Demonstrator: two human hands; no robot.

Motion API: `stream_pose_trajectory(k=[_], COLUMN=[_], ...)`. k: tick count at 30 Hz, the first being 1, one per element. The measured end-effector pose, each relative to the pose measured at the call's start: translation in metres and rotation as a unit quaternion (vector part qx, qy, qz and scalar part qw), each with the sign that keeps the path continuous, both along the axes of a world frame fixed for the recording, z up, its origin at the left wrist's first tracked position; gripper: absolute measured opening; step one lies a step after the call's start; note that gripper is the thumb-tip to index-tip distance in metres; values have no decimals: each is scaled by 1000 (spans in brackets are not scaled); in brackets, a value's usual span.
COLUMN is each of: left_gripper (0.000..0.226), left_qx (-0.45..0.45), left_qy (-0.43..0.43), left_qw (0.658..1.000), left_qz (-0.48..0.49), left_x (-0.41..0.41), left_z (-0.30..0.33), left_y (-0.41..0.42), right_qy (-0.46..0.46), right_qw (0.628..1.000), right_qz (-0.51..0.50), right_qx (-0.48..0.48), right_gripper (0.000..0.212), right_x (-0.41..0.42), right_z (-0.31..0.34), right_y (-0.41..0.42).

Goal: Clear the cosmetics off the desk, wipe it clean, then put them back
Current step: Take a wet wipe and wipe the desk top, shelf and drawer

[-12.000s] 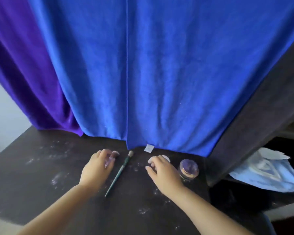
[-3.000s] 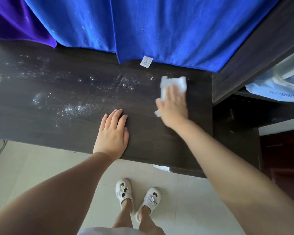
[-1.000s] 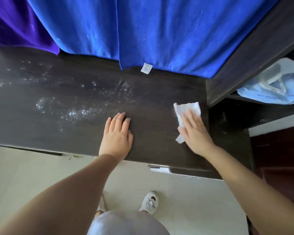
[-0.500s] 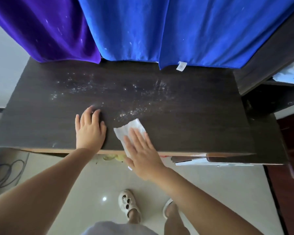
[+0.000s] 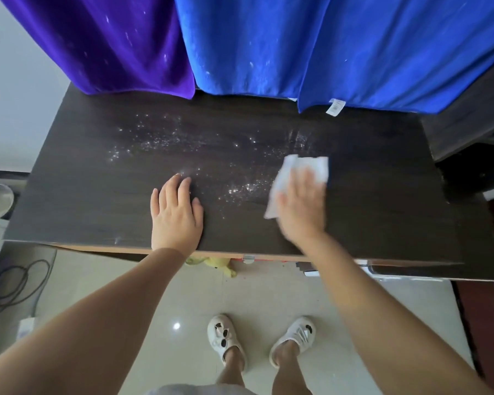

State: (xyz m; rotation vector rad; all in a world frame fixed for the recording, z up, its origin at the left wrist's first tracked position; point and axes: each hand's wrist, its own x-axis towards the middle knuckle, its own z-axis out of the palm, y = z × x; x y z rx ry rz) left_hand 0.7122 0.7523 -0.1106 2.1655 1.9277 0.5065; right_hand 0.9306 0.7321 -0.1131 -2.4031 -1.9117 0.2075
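Wiping is under way: the white tissue [image 5: 297, 178], pressed flat under the open right hand [image 5: 301, 206], has been shifted from the front edge toward the desk [image 5: 382, 195] right of centre. The left hand [image 5: 176, 215] stays flat, grip empty. Powder specks [image 5: 160, 141] remain toward the back-left; no cosmetics are in view.

Probably a home: dark desk [image 5: 382, 212], hung towels [image 5: 268, 44], slippers [image 5: 226, 337] on tile
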Motion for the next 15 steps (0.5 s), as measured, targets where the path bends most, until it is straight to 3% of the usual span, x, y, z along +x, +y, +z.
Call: stream_pose_trajectory(k=[2, 4, 7, 9, 12, 15], left_gripper=[51, 53, 53, 53, 51, 48], left_qx=[-1, 0, -5, -11, -13, -9], left_qy=[-28, -62, -66, -48, -30, -24], left_qw=[1000, 998, 998, 999, 999, 1000], left_qz=[13, 24, 21, 15, 8, 4], left_x=[0, 1, 0, -1, 0, -2], left_z=[0, 1, 2, 1, 0, 0], left_y=[0, 1, 1, 1, 2, 2], right_qy=[25, 28, 19, 7, -1, -4], right_qw=[985, 944, 897, 924, 995, 983], right_qz=[169, 329, 442, 382, 99, -182], right_qx=[14, 12, -11, -13, -6, -27], right_gripper=[58, 55, 48, 49, 60, 59], right_x=[-60, -86, -39, 19, 102, 106], right_z=[-10, -6, -6, -5, 0, 5], right_y=[-4, -19, -35, -38, -34, -14])
